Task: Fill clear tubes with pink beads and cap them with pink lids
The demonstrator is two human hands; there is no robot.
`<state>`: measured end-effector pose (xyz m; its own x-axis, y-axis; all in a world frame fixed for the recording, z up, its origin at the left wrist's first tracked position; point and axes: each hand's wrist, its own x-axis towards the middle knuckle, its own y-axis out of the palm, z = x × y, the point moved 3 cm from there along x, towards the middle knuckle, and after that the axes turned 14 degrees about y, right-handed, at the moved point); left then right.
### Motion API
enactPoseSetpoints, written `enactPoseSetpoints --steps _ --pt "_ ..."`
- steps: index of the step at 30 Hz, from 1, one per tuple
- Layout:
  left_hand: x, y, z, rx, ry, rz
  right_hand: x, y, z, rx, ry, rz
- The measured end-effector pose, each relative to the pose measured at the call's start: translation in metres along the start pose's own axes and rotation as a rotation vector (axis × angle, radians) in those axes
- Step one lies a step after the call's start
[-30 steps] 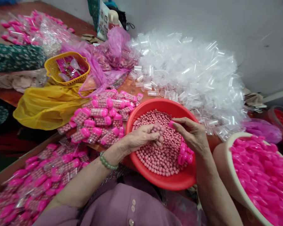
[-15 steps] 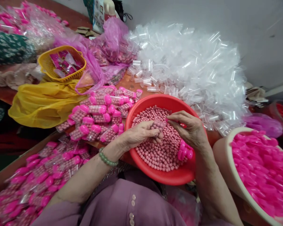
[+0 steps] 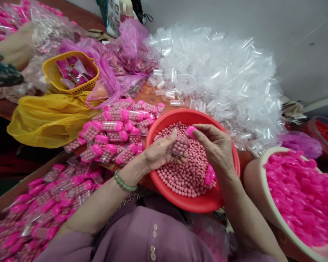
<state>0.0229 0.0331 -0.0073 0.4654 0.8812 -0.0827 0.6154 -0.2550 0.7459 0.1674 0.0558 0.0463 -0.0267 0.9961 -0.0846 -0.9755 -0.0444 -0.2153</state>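
Observation:
My left hand [image 3: 164, 149] is closed round a clear plastic tube [image 3: 180, 145] filled with pink beads, held over the red basin [image 3: 191, 207]. A pink cap [image 3: 191, 131] is pinched between the thumb and fingers of my right hand [image 3: 214, 143], just above and to the right of the tube and apart from it. Round pink beads [image 3: 187, 183] lie in the basin below both hands. A few more pink caps [image 3: 210, 175] rest on the beads at the right, partly hidden by my right wrist.
Capped bead-filled tubes [image 3: 117, 125] are heaped left of the basin, more [image 3: 51, 203] lower left. Empty clear tubes [image 3: 215, 69] pile up behind. A white bucket [image 3: 258, 174] of pink caps stands right. A yellow basket [image 3: 71, 89] and a co-worker's hand [image 3: 19, 45] are upper left.
My right hand has turned, and the pink cap in it now shows plainly. The filled tube in my left hand has tilted into clearer view. A co-worker's hand has appeared at the upper left.

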Motion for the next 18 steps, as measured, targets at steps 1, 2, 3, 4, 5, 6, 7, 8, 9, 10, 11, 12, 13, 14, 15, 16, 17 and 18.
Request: enactPoseSetpoints --steps 1,2,3,4,5,6,7,8,9,10,11,12,13,14,15,16,17,18 --pt "0.0 0.0 0.001 0.005 0.003 -0.006 0.0 0.002 0.001 -0.026 -0.007 0.002" --pt "0.0 0.0 0.001 0.013 0.009 -0.01 0.0 0.004 0.001 -0.054 -0.02 0.007" --pt "0.0 0.0 0.002 0.023 0.023 -0.011 0.0 0.006 0.001 -0.079 -0.036 0.015" --pt "0.0 0.0 0.002 0.035 0.043 -0.01 0.0 0.007 0.0 -0.099 -0.049 0.025" --pt "0.0 0.0 0.003 0.048 0.063 -0.008 0.0 0.008 -0.001 -0.111 -0.055 0.033" --pt "-0.001 0.0 0.003 0.067 0.077 -0.001 0.0 0.008 -0.003 -0.116 -0.056 0.037" --pt "-0.001 0.001 0.003 0.089 0.086 0.011 0.001 0.007 -0.004 -0.117 -0.053 0.037" --pt "-0.002 0.002 0.003 0.111 0.092 0.024 0.001 0.007 -0.006 -0.118 -0.048 0.036" --pt "-0.002 0.003 0.003 0.134 0.096 0.036 0.0 0.007 -0.007 -0.118 -0.045 0.034" --pt "-0.003 0.004 0.002 0.16 0.1 0.048 0.0 0.007 -0.009 -0.116 -0.044 0.034" --pt "-0.004 0.005 0.001 0.186 0.107 0.058 0.0 0.007 -0.01 -0.116 -0.044 0.036" --pt "-0.004 0.005 0.0 0.211 0.115 0.064 0.0 0.007 -0.01 -0.118 -0.046 0.037" --pt "-0.004 0.006 -0.001 0.235 0.125 0.066 -0.001 0.007 -0.01 -0.122 -0.051 0.037" --pt "-0.005 0.007 -0.002 0.262 0.137 0.064 -0.001 0.007 -0.01 -0.132 -0.061 0.035" --pt "-0.005 0.007 -0.002 0.292 0.15 0.059 -0.001 0.008 -0.01 -0.149 -0.078 0.031" --pt "-0.005 0.008 -0.003 0.317 0.165 0.05 -0.001 0.008 -0.009 -0.179 -0.1 0.029" --pt "-0.005 0.008 -0.004 0.338 0.179 0.043 -0.001 0.008 -0.008 -0.216 -0.13 0.026" --pt "-0.005 0.008 -0.004 0.351 0.191 0.039 -0.001 0.008 -0.007 -0.259 -0.168 0.023"
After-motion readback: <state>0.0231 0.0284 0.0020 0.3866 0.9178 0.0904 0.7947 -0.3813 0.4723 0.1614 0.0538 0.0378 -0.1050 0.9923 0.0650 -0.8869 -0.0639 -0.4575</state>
